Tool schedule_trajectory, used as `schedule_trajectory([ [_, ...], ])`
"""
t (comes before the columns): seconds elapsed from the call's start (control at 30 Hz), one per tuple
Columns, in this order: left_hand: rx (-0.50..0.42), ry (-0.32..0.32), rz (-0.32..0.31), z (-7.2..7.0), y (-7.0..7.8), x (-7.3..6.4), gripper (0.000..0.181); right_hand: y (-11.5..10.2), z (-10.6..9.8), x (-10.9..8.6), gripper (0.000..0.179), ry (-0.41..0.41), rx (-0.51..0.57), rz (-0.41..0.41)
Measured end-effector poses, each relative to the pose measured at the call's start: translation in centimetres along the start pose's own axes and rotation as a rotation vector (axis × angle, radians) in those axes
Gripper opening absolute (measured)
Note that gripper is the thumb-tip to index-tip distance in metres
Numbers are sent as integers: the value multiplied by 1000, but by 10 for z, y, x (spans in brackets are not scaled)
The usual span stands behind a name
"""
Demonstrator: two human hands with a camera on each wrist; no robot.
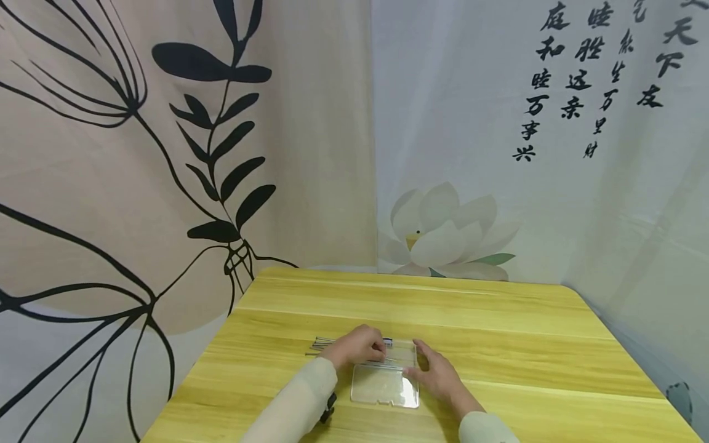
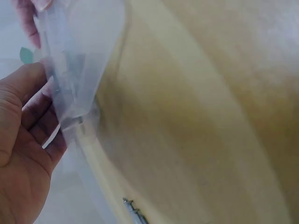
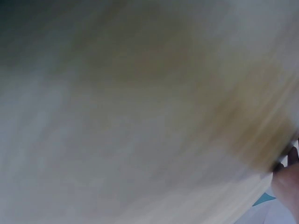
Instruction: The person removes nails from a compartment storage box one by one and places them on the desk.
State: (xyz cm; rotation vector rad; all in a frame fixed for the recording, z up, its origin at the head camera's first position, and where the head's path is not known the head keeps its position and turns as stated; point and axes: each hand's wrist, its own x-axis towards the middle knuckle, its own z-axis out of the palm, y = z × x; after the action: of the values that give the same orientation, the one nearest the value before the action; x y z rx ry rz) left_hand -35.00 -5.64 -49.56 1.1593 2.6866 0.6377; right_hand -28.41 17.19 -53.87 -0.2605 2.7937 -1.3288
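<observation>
An opened clear plastic case (image 1: 384,389) lies on the wooden table, one half toward the front and the other behind it. Over the back half's left side is my left hand (image 1: 357,346), fingers bent down. In the left wrist view the left hand's fingers (image 2: 35,79) reach the case edge (image 2: 86,56); whether they pinch anything is hidden. My right hand (image 1: 440,372) grips the case's right side, thumb near the fold and fingers at the far corner. Several thin metal rods (image 1: 323,343) lie left of the case, partly behind the left hand.
The wooden table (image 1: 498,320) extends around the case on all sides. Behind it hangs a printed curtain (image 1: 327,135). A small dark object (image 1: 328,408) shows beside the left sleeve. The right wrist view is badly blurred.
</observation>
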Motion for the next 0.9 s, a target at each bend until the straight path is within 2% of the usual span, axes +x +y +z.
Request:
schedule_trajectory([
  [0.33, -198, 65, -98, -16, -4, -8, 11, -2, 0, -1, 78, 1, 5, 6],
  [0.53, -221, 89, -89, -21, -11, -13, 11, -2, -1, -1, 79, 2, 8, 0],
  [0.9, -242, 134, -137, -31, -30, -26, 12, -5, -2, -3, 79, -7, -3, -3],
])
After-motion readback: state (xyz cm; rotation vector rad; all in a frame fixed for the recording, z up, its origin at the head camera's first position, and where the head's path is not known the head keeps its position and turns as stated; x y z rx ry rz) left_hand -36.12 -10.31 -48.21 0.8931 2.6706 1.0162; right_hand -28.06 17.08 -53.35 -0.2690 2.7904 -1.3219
